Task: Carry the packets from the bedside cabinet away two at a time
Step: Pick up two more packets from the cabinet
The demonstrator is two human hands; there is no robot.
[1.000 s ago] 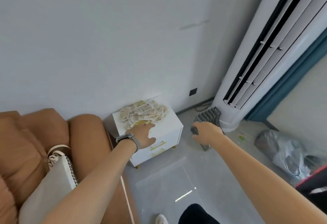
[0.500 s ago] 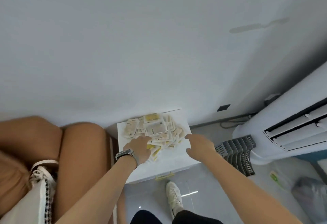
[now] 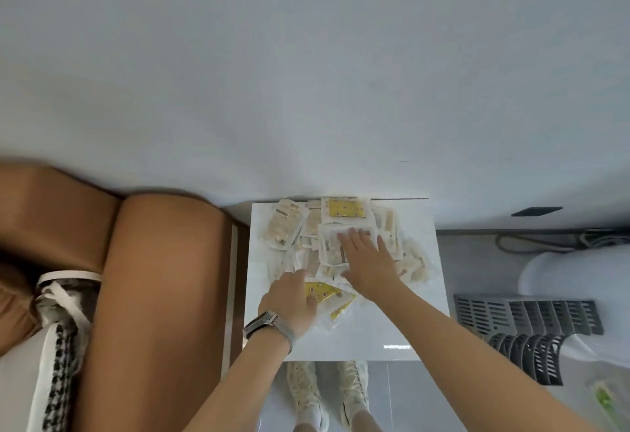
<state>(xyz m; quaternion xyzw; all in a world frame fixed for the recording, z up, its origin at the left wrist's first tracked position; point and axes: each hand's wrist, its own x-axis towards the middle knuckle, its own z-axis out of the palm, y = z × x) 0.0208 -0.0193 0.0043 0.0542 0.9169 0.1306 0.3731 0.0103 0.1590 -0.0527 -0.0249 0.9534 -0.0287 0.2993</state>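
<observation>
Flat crinkly packets (image 3: 344,244) — glossy cabinet (image 3: 375,336)

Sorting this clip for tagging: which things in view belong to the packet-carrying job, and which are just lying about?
Part of the job:
heap of pale paper packets
white glossy bedside cabinet
left hand, on a yellow packet
right hand, flat on the heap

Lying about:
tan leather sofa
white woven bag
grey slatted grille
white standing air conditioner

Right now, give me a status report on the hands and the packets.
Left hand on yellow packet at pile's near edge; grip unclear. Right hand flat on pile of packets. Nothing lifted off bedside cabinet. Nothing in the way.
</observation>
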